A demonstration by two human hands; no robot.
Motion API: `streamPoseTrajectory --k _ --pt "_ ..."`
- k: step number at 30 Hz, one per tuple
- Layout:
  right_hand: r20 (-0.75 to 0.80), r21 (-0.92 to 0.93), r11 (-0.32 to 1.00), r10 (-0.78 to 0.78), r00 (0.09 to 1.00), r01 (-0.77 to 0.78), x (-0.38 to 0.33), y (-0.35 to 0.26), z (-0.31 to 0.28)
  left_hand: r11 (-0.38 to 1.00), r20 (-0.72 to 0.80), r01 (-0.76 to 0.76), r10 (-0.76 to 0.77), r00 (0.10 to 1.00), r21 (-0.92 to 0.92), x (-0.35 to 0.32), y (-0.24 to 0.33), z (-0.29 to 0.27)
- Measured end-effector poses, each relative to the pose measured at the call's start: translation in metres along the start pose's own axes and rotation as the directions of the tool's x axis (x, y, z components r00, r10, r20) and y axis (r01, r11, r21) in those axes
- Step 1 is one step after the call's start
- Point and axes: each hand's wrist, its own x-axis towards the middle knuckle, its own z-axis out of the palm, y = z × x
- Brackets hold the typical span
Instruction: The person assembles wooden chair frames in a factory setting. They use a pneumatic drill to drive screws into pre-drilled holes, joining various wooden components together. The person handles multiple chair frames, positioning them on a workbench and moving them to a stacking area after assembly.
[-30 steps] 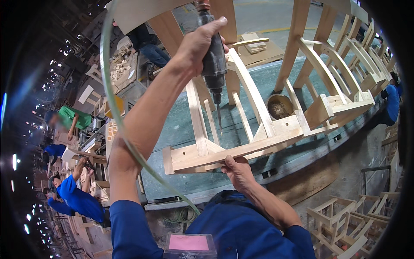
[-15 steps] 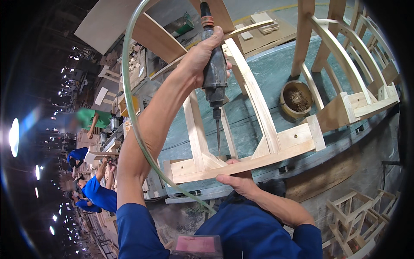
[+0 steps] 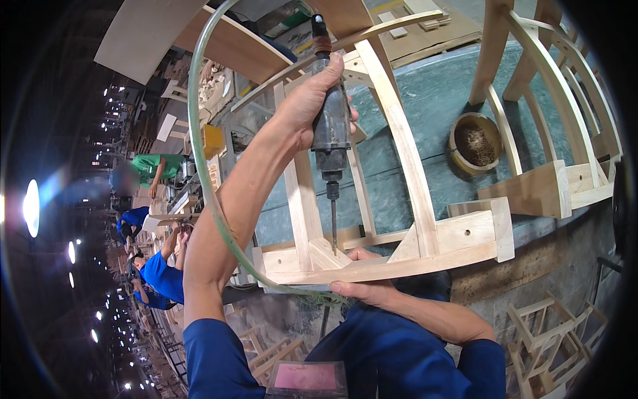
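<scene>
My left hand (image 3: 312, 100) is wrapped round the dark body of a power screwdriver (image 3: 331, 136), which points straight down. Its long thin bit ends at a small corner block (image 3: 325, 255) inside a pale wooden chair frame (image 3: 392, 266); whether a screw is under the tip is too small to tell. From below, my right hand (image 3: 372, 290) grips the frame's curved near rail, thumb on the near side and fingertips showing on the far side. A second corner block (image 3: 407, 247) sits further right along that rail. A green hose (image 3: 199, 126) loops down past my left forearm.
A round bowl of small brownish pieces (image 3: 454, 153) stands on the greenish worktable (image 3: 432, 173). Another chair frame (image 3: 531, 189) stands right of it. More frames (image 3: 545, 332) lie at the lower right. Co-workers in blue (image 3: 165, 276) and green (image 3: 166, 165) are at left.
The view has shifted a little, so the bowl and frames appear displaced. Both hands keep their holds, and the bit tip stays at the same corner block.
</scene>
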Motion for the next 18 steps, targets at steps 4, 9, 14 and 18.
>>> streamPoseTrajectory --k 4,9,14,18 --pt "-0.006 0.017 1.0 -0.019 1.0 0.019 0.001 0.002 0.0 1.0 0.011 0.001 -0.001 1.0 -0.005 0.0 -0.001 -0.003" --pt "-0.012 0.038 0.999 -0.005 1.0 0.005 0.001 -0.001 0.002 0.998 -0.023 0.004 -0.006 1.0 -0.058 -0.001 0.0 -0.008" --pt "-0.062 0.106 0.994 -0.006 0.998 0.013 0.001 0.004 0.005 0.999 -0.001 -0.002 0.002 1.0 -0.053 0.0 -0.004 -0.002" --pt "-0.065 0.167 0.986 -0.005 0.998 0.016 0.0 0.004 0.008 0.998 -0.005 0.025 -0.025 1.0 -0.05 0.001 -0.012 -0.006"
